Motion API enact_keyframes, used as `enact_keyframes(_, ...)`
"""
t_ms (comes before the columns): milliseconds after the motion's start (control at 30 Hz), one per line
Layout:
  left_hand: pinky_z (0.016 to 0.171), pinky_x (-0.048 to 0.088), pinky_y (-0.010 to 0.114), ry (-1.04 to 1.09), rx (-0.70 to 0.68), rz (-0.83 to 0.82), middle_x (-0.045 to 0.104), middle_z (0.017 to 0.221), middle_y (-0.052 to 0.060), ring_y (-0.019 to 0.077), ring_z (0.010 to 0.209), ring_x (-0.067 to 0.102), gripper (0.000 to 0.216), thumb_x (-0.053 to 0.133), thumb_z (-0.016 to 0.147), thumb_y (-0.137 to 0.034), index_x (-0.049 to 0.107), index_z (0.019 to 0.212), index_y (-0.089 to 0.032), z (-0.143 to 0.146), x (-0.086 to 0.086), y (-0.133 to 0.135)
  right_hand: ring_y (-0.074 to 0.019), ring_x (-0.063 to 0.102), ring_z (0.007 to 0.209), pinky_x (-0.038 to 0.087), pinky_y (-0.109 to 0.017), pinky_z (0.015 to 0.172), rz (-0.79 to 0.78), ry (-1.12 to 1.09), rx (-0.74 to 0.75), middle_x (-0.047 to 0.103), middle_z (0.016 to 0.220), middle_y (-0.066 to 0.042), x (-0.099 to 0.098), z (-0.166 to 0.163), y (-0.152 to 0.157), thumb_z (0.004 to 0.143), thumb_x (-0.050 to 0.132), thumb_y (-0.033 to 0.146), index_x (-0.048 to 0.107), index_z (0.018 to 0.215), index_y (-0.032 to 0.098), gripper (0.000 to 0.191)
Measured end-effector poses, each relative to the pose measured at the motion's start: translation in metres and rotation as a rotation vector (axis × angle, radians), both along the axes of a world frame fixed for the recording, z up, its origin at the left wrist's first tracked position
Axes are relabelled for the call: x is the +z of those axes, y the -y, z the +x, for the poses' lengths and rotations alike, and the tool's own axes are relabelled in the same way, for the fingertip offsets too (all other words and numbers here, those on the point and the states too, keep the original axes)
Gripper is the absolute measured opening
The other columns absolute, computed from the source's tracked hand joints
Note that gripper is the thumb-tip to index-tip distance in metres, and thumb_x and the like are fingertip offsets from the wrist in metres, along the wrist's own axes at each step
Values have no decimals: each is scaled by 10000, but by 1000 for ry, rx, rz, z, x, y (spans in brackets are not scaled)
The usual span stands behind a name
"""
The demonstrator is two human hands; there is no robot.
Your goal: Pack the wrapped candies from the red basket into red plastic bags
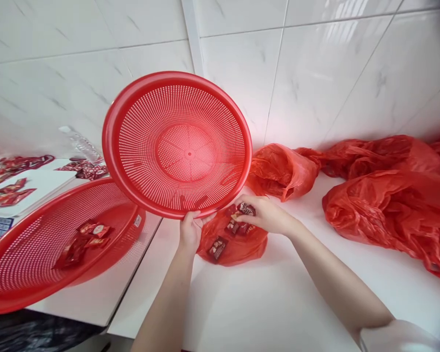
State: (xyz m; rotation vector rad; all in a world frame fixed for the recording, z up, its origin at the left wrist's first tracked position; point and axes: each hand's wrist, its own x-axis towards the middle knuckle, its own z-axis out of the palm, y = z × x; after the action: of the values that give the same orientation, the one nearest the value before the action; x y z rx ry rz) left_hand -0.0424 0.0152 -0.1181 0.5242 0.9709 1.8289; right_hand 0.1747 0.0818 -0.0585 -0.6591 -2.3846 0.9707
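Note:
My left hand (191, 230) grips the lower rim of a round red plastic colander (185, 93), tipped up so that its inside faces me. Dark red patches show at its lower wall; I cannot tell whether they lie inside or behind the mesh. Just right of that rim, my right hand (258, 214) reaches over a red plastic bag (254, 247) on the white table. Its thumb and fingers close around a small dark red snack packet (247, 209). More such packets lie in the bag, one snack packet (217, 248) nearer to me.
A larger red basket (25, 234) at left holds several red packets (95, 234). Behind it are a white box (47, 183) with packets on top and a clear bottle (80, 143). Red bags (385, 205) lie at right, another red bag (282, 171) by the tiled wall.

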Motion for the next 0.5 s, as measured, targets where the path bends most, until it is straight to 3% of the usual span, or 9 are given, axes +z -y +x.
enact_keyframes(100,932,509,551,-4,31,-10,700,1047,78,298,1089,612,189,618,630,-183,659,812,-155,0,-1,0,-149,618,758,469,-268,703,-24,81,-19,683,885,8,-3,2,-2,850,620,243,598,1016,235,168)
enact_keyframes(267,936,505,545,-5,0,-20,702,1031,92,298,1095,610,184,608,641,-186,648,816,-144,3,0,1,-132,635,812,500,-282,760,-74,-35,-6,659,1050,-14,2,6,-3,937,419,176,537,1229,263,327)
enact_keyframes(433,921,514,525,1,-19,-20,701,1025,92,284,1047,633,192,603,660,-198,644,840,-146,5,1,3,-177,661,918,528,-326,810,-186,-71,24,680,1046,-32,0,10,-5,943,475,342,567,1199,265,282)
enact_keyframes(500,894,528,512,5,-3,-20,704,1012,88,281,1027,640,209,602,656,-212,638,854,-153,5,2,4,-233,668,960,525,-383,837,-203,39,-100,695,1062,-77,-5,11,-11,911,526,433,612,1132,236,309)
